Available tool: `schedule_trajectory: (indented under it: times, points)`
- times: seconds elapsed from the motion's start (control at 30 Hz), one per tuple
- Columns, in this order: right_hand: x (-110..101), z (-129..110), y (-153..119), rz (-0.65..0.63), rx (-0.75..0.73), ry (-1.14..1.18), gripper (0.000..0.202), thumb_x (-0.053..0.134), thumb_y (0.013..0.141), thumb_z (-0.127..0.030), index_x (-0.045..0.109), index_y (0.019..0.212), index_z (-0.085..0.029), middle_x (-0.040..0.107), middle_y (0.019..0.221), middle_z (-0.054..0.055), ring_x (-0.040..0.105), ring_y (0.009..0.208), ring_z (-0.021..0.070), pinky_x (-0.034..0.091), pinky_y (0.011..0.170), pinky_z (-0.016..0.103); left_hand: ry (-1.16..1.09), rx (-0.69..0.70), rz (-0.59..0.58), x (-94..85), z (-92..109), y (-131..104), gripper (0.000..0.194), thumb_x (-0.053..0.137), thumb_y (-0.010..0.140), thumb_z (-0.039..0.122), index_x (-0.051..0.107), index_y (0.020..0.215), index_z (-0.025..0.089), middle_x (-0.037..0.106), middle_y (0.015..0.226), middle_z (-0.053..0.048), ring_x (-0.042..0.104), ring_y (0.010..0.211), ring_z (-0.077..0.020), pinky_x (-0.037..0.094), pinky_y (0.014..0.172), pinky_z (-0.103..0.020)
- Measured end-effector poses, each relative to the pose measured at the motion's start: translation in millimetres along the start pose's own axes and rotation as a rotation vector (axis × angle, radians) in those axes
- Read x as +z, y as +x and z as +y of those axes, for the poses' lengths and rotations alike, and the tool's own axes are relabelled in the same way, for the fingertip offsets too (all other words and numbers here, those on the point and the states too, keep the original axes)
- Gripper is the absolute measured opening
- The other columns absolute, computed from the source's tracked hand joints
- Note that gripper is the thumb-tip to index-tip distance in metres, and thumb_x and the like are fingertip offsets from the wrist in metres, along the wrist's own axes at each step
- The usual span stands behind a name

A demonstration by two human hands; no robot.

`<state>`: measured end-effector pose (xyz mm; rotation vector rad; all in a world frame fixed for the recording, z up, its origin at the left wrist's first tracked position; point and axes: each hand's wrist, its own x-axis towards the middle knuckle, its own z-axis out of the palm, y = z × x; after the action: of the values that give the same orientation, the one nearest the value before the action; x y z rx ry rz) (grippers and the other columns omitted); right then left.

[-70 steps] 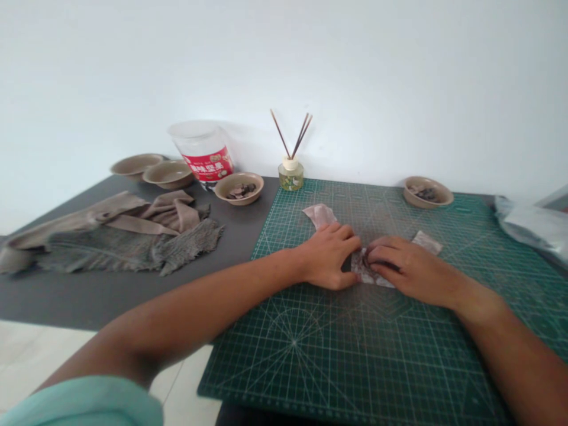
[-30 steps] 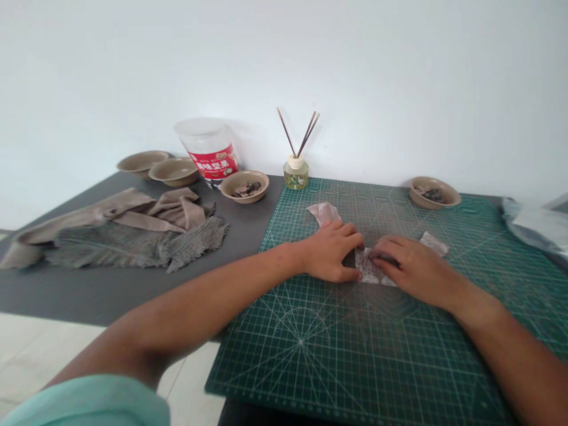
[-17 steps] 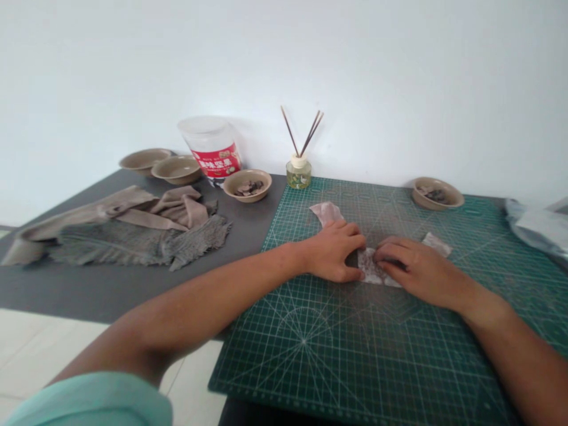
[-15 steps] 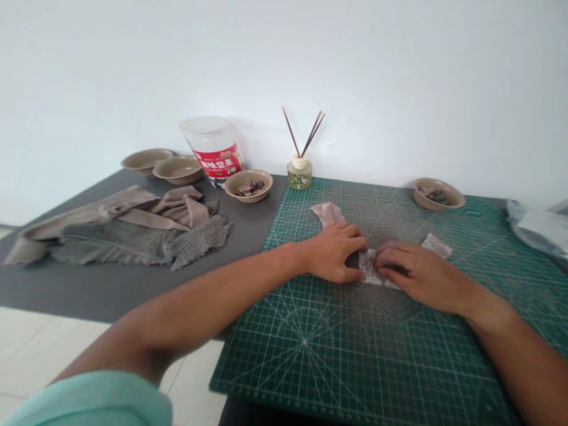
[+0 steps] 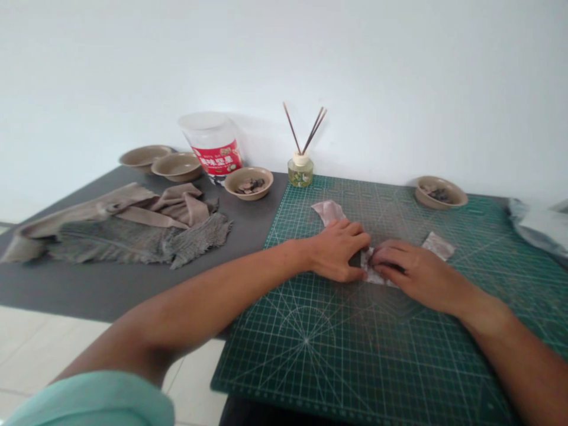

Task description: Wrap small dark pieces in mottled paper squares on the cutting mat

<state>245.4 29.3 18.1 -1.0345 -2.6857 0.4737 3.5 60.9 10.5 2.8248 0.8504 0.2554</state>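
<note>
A small pale, mottled piece of cloth (image 5: 378, 278) lies on the green cutting mat (image 5: 355, 355), between my two hands. My left hand (image 5: 339, 250) is curled at its left side, thumb and fingertips against it. A dark patch shows between that thumb and forefinger; I cannot tell whether it is an object or shadow. My right hand (image 5: 408, 269) pinches the cloth from the right, its fingertips partly hidden. Another pale pinkish strip (image 5: 327, 211) sticks out beyond my left hand, and a similar pale piece (image 5: 438, 245) lies behind my right hand.
Two bowls with small dark and light bits, a left one (image 5: 249, 184) and a right one (image 5: 440, 193), stand at the back. A reed diffuser (image 5: 300, 170), a clear tub (image 5: 215, 148), more bowls (image 5: 177, 167), crumpled cloths (image 5: 119, 228) and a plastic bag (image 5: 539, 231) surround the mat.
My right fingertips have shifted slightly left over the cloth, closer to my left hand, covering more of it. The view has moved a little; the other things stay put.
</note>
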Motion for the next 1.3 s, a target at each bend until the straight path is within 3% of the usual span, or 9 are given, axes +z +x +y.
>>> schedule_trajectory:
  times: [0.07, 0.2, 0.37, 0.53, 0.7, 0.9, 1.07, 1.23, 1.3]
  points:
    - [0, 1, 0, 0.029, 0.02, -0.019, 0.017, 0.051, 0.102, -0.023, 0.068, 0.099, -0.023, 0.071, 0.104, 0.006, 0.066, 0.099, 0.0239, 0.051, 0.089, 0.042, 0.001, 0.003, -0.009, -0.5, -1, 0, 0.049, 0.063, 0.085, 0.058, 0.055, 0.114, 0.018, 0.055, 0.119, -0.013, 0.051, 0.106, -0.0312, 0.043, 0.094, -0.047]
    - [0, 0, 1, -0.058, -0.067, -0.015, 0.02, 0.051, 0.1, -0.019, 0.07, 0.098, -0.026, 0.072, 0.103, 0.004, 0.067, 0.097, 0.0229, 0.053, 0.088, 0.04, -0.01, 0.017, -0.009, -1.1, -1, 1, 0.048, 0.063, 0.086, 0.058, 0.055, 0.112, 0.018, 0.056, 0.118, -0.012, 0.051, 0.106, -0.0301, 0.041, 0.097, -0.047]
    - [-3, 2, 0, 0.066, 0.031, -0.021, 0.017, 0.054, 0.099, -0.023, 0.07, 0.098, -0.024, 0.073, 0.102, 0.007, 0.067, 0.094, 0.0248, 0.054, 0.085, 0.043, -0.015, -0.004, -0.016, -2.6, 0, -1, 0.049, 0.063, 0.086, 0.058, 0.055, 0.115, 0.019, 0.055, 0.121, -0.012, 0.051, 0.108, -0.0308, 0.041, 0.097, -0.048]
    - [-1, 0, 0, -0.06, -0.04, 0.035, 0.02, 0.053, 0.099, -0.019, 0.072, 0.097, -0.026, 0.073, 0.102, 0.004, 0.067, 0.095, 0.0227, 0.053, 0.085, 0.04, 0.008, 0.017, -0.006, -2.9, 1, -2, 0.048, 0.062, 0.087, 0.059, 0.056, 0.113, 0.019, 0.055, 0.12, -0.012, 0.05, 0.108, -0.0305, 0.041, 0.098, -0.047]
    - [-3, 4, 1, 0.099, 0.13, -0.044, 0.017, 0.053, 0.099, -0.024, 0.069, 0.096, -0.023, 0.071, 0.1, 0.006, 0.066, 0.094, 0.0251, 0.051, 0.085, 0.043, 0.017, 0.005, 0.001, -0.4, 0, -1, 0.048, 0.062, 0.087, 0.059, 0.056, 0.114, 0.019, 0.055, 0.121, -0.012, 0.051, 0.107, -0.0308, 0.042, 0.094, -0.047]
    - [-5, -3, -1, -0.108, 0.002, 0.085, 0.02, 0.052, 0.101, -0.024, 0.072, 0.095, -0.027, 0.072, 0.1, 0.003, 0.067, 0.094, 0.0221, 0.053, 0.083, 0.038, 0.029, 0.023, 0.023, 2.6, -1, -1, 0.051, 0.062, 0.086, 0.062, 0.057, 0.114, 0.019, 0.056, 0.118, -0.012, 0.051, 0.103, -0.0298, 0.043, 0.093, -0.046]
    - [-4, 4, 4, 0.086, 0.081, -0.003, 0.017, 0.055, 0.098, -0.023, 0.071, 0.095, -0.023, 0.072, 0.1, 0.006, 0.067, 0.095, 0.0254, 0.052, 0.087, 0.044, 0.032, 0.005, 0.027, 1.9, 0, 0, 0.049, 0.064, 0.085, 0.059, 0.056, 0.114, 0.019, 0.056, 0.118, -0.012, 0.051, 0.103, -0.0299, 0.044, 0.09, -0.045]
    - [-13, 3, -4, -0.118, -0.021, 0.094, 0.021, 0.054, 0.098, -0.021, 0.074, 0.091, -0.027, 0.074, 0.098, 0.002, 0.07, 0.088, 0.0209, 0.054, 0.078, 0.036, 0.046, 0.01, 0.025, 2.4, 0, 0, 0.05, 0.062, 0.086, 0.06, 0.057, 0.113, 0.019, 0.056, 0.118, -0.012, 0.051, 0.105, -0.0306, 0.043, 0.091, -0.046]
    - [-9, 0, -1, -0.1, -0.057, 0.085, 0.022, 0.054, 0.098, -0.02, 0.074, 0.093, -0.027, 0.075, 0.1, 0.002, 0.07, 0.091, 0.0214, 0.054, 0.083, 0.037, 0.046, 0.013, 0.031, 3.0, 0, 0, 0.05, 0.062, 0.086, 0.06, 0.057, 0.113, 0.019, 0.056, 0.118, -0.012, 0.051, 0.105, -0.031, 0.043, 0.092, -0.047]
